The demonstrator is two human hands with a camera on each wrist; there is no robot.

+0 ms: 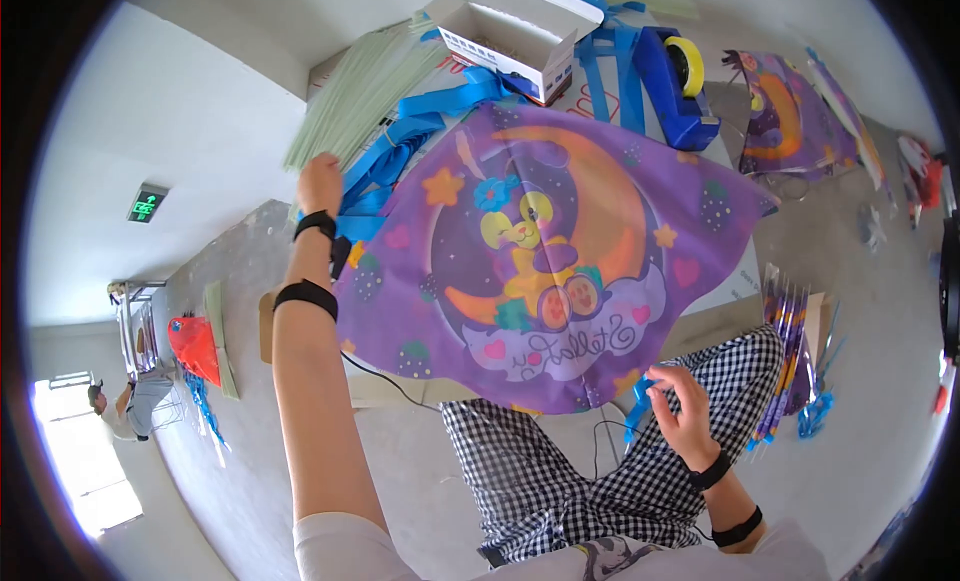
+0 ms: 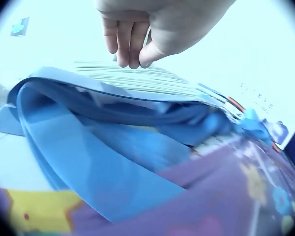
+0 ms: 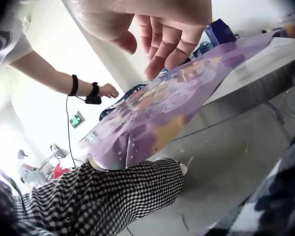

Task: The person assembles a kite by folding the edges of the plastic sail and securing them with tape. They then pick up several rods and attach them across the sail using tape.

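Observation:
A kite-shaped purple sheet point(image 1: 400, 311) printed with a cartoon animal, moon and stars spreads over the table and hangs past its near edge. My left hand point(image 1: 321, 186) is beyond its left side, next to a bundle of thin pale green sticks point(image 1: 365, 86). In the left wrist view, the fingers point(image 2: 135, 44) point down close over those sticks, thumb near the fingertips, nothing seen between them. Beneath runs a loose pile of wide blue ribbon point(image 2: 88, 152). My right hand point(image 1: 685, 416) hovers by the sheet's near edge, fingers loosely bent; a blue strip point(image 1: 637, 411) overlaps its fingertips in the head view.
An opened white box point(image 1: 515, 41) and a blue tape dispenser point(image 1: 675, 91) stand at the table's back. Another purple printed sheet point(image 1: 790, 116) lies to the right. Long wrapped bundles point(image 1: 780, 351) are beside my right knee. Another person point(image 1: 135, 406) is far left.

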